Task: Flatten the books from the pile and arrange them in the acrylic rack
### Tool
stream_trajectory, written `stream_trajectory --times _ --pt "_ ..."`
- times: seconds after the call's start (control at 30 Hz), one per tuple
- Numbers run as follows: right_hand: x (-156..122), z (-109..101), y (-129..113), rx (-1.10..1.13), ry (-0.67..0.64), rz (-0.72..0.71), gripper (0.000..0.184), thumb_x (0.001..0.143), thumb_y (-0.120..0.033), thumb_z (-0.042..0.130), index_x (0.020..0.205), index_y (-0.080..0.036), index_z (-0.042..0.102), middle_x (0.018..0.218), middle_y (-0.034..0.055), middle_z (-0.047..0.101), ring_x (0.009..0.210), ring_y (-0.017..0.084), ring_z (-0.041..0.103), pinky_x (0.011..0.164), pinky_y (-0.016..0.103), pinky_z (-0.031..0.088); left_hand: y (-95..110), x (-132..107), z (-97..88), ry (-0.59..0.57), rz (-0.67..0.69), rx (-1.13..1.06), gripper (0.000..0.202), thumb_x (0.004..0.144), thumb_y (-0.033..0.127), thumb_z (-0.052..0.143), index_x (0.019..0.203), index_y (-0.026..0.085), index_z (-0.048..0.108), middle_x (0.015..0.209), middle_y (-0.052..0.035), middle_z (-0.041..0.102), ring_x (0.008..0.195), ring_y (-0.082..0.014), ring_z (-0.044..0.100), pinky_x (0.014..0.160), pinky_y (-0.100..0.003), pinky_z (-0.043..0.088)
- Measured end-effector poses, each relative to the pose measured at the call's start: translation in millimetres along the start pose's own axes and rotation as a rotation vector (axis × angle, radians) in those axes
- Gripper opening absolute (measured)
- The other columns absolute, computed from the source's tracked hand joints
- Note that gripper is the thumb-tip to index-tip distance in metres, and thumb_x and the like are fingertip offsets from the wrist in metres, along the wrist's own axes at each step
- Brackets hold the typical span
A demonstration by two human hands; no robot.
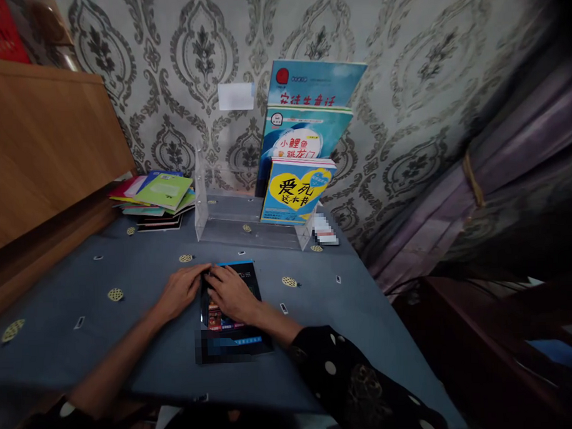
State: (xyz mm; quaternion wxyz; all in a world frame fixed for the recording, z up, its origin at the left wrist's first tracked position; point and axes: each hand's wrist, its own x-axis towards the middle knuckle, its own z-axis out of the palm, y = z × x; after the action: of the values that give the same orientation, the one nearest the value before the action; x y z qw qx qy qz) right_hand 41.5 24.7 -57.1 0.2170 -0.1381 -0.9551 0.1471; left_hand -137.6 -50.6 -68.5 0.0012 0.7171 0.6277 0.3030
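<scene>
Head cam is all there is to go on, and a dark-covered book point(234, 332) can be seen lying on the blue-grey bench point(346, 325), close to the near edge and just in front of a clear plastic rack point(230, 234). Its far-left corner is touched by the left hand point(183, 292), whose fingers are stretched out and kept close together; whether the corner is actually pinched can't be told, since the undersides are hidden. The upper middle of the cover is overlapped by the right hand point(235, 294), palm down, fingers a bit bent and slightly spread, tips right next to the left ones; no firm hold can be made out there either. Both forearms are partly covered by black sleeves point(367, 387), white-dotted. At the rack's right end, books are lined up one behind another: a blue one with a yellow heart point(294, 192) in front, a teal one point(313, 121) behind it, and a taller blue one point(314, 79) at the back. Over on the far left, a messy pile of thin books point(166, 190) is topped by a green cover, near the wooden cabinet point(44, 141). Everything's backed by patterned wallpaper point(205, 54), with a purplish curtain point(427, 228) hung at right.
</scene>
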Motion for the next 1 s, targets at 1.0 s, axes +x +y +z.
stream_trajectory --times 1.0 --pt "-73.4 -10.1 -73.2 -0.008 -0.221 -0.151 0.047 0.103 -0.031 0.039 0.141 -0.005 0.047 0.149 0.0132 0.047 0.144 0.02 0.032 0.121 0.037 0.026 4.6 -1.0 0.1 -0.006 0.011 0.099 0.038 0.095 0.023 0.038 0.122 0.021 0.064 0.119 -0.0068 0.072 0.107 -0.0227 0.068 0.094 -0.04 0.052"
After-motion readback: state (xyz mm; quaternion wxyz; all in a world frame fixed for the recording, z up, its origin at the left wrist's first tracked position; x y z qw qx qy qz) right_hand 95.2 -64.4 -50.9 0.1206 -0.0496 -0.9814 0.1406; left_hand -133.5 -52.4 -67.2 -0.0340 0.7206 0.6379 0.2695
